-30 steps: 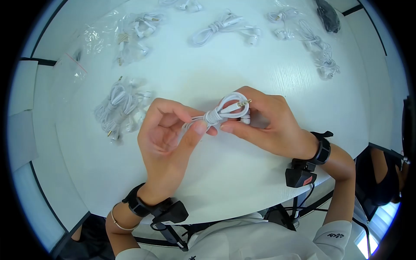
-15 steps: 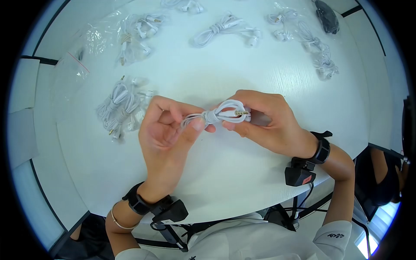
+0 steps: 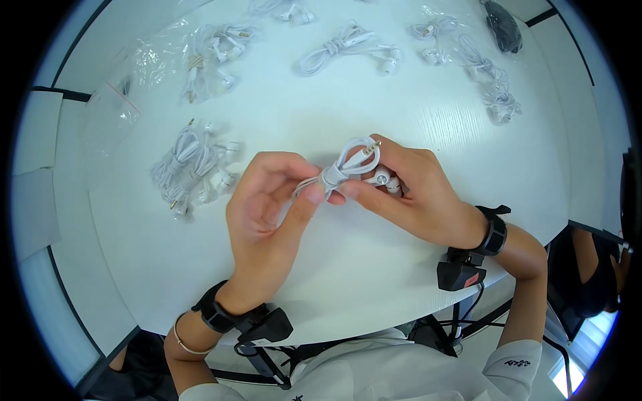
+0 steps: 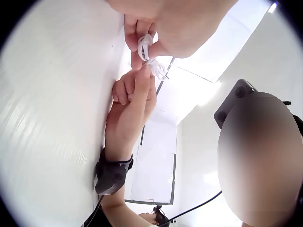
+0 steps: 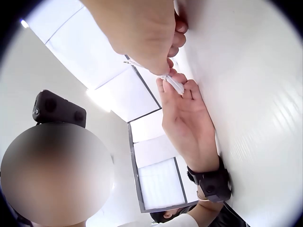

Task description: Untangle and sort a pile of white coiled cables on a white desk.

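A coiled pair of white earphones [image 3: 332, 177] is held between both hands over the table. Several turns of cable bind its middle, and a loop with the gold-tipped plug [image 3: 366, 152] points up and right. My left hand [image 3: 267, 217] pinches the bound part and the left loops between thumb and fingers. From the other side my right hand [image 3: 424, 200] grips the bundle with its thumb at the wrap. White earbuds [image 3: 384, 179] show between the right thumb and fingers. The left wrist view also shows the cable coil [image 4: 145, 46] at the left fingers.
Several bundled earphones lie around the table [image 3: 374, 287]: a pile [image 3: 187, 164] at left, bagged ones [image 3: 217, 57] at upper left, one pair [image 3: 344, 47] at the top and more [image 3: 491, 73] at right. A clear bag [image 3: 110, 117] and a dark packet [image 3: 503, 27] lie near the edges.
The bundle tilted down, then back up, so its plug now points upward right. Earbuds have come into fuller view by the right hand. The left hand has shifted slightly right.
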`<state>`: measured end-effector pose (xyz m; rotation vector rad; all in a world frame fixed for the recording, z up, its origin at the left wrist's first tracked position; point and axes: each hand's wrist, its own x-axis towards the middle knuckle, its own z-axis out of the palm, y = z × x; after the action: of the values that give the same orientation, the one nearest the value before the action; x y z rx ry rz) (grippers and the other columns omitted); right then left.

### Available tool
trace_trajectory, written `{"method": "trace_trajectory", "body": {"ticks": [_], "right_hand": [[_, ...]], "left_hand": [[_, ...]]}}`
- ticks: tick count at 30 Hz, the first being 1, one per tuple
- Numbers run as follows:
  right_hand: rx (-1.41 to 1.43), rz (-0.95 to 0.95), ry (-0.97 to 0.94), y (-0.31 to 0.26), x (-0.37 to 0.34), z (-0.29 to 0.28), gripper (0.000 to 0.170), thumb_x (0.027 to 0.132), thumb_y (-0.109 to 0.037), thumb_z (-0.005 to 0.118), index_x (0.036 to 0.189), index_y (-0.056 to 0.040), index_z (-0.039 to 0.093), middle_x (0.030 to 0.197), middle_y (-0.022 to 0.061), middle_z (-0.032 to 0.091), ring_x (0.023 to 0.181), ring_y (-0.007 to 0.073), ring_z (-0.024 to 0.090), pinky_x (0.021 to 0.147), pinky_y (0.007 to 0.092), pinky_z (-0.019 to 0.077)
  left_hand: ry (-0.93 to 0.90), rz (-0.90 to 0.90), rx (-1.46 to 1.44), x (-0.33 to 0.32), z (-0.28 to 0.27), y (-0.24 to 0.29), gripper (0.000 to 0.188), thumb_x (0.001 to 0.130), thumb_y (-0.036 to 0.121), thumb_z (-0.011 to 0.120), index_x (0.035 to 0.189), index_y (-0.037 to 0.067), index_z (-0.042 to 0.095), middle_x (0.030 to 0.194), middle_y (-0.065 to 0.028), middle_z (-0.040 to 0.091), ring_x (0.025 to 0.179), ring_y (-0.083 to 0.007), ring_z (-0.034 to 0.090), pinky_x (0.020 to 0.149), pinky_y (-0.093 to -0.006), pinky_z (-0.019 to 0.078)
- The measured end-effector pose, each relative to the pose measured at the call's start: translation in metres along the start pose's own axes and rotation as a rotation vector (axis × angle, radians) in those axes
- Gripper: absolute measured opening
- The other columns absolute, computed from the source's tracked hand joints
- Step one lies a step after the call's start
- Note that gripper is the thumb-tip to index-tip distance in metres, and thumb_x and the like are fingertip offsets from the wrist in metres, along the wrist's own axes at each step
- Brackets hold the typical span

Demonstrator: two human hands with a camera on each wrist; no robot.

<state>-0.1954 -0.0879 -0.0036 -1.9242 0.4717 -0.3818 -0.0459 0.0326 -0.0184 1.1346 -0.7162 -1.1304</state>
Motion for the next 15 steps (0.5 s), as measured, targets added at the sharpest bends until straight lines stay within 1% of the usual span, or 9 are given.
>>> {"method": "trace_trajectory", "body": {"ticks": [3,4,7,10,11,14,15], "right_hand": [[-0.007,-0.024,0.053,0.0031,-0.0013,0.0040,0.020,0.085,-0.014,0.064,0.092,0.0006,0.053,0.072,0.0112,0.060,0.058,0.0214,0.057,0.050,0.0300,0.0408],[0.012,-0.006,0.068,0.0018,-0.0012,0.0055,0.022,0.084,-0.015,0.065,0.093,0.0004,0.053,0.072,0.0121,0.060,0.058,0.0236,0.057,0.051,0.0310,0.0419],[-0.007,0.070,0.055,-0.0061,-0.0006,0.0040,0.021,0.085,-0.014,0.064,0.094,0.0006,0.052,0.074,0.0108,0.062,0.061,0.0232,0.060,0.054,0.0298,0.0446],[0.003,0.014,0.070,0.0003,-0.0014,0.0057,0.020,0.085,-0.013,0.064,0.094,0.0010,0.053,0.075,0.0102,0.063,0.062,0.0222,0.061,0.054,0.0291,0.0455],[-0.004,-0.013,0.062,0.0007,-0.0013,0.0043,0.018,0.085,-0.012,0.063,0.094,0.0011,0.054,0.076,0.0100,0.063,0.060,0.0212,0.059,0.052,0.0285,0.0439],[0.024,-0.019,0.066,0.0019,-0.0018,0.0041,0.016,0.085,-0.010,0.062,0.093,0.0009,0.055,0.076,0.0099,0.063,0.058,0.0208,0.057,0.051,0.0280,0.0418],[0.018,0.001,0.063,0.0015,-0.0025,0.0041,0.014,0.085,-0.009,0.061,0.093,0.0008,0.055,0.076,0.0101,0.062,0.056,0.0209,0.055,0.050,0.0284,0.0399]], "left_hand": [[0.027,-0.029,0.001,0.0002,0.0044,0.0046,0.023,0.088,0.002,0.058,0.108,-0.003,0.048,0.102,-0.0120,0.057,0.087,-0.0206,0.062,0.080,-0.0299,0.0480],[0.021,-0.022,0.008,-0.0002,0.0036,0.0041,0.025,0.088,0.002,0.058,0.111,-0.004,0.049,0.103,-0.0115,0.058,0.088,-0.0199,0.062,0.081,-0.0293,0.0476],[0.015,0.031,0.039,-0.0014,0.0048,0.0045,0.023,0.089,0.001,0.056,0.111,-0.005,0.052,0.105,-0.0117,0.059,0.089,-0.0186,0.061,0.083,-0.0285,0.0462],[-0.016,0.020,0.021,-0.0001,0.0032,0.0013,0.024,0.089,0.000,0.055,0.112,-0.006,0.052,0.106,-0.0122,0.059,0.089,-0.0189,0.061,0.084,-0.0289,0.0461],[-0.018,0.032,0.072,0.0004,0.0034,0.0011,0.026,0.091,0.006,0.054,0.115,-0.004,0.049,0.106,-0.0155,0.061,0.089,-0.0206,0.061,0.082,-0.0317,0.0484],[-0.005,0.029,0.079,-0.0003,0.0035,0.0013,0.026,0.091,0.007,0.054,0.114,-0.004,0.050,0.105,-0.0150,0.061,0.088,-0.0205,0.062,0.081,-0.0316,0.0486],[-0.001,0.019,0.058,-0.0005,0.0027,0.0012,0.025,0.090,0.005,0.054,0.113,-0.005,0.051,0.106,-0.0141,0.060,0.088,-0.0201,0.062,0.082,-0.0308,0.0478]]}}
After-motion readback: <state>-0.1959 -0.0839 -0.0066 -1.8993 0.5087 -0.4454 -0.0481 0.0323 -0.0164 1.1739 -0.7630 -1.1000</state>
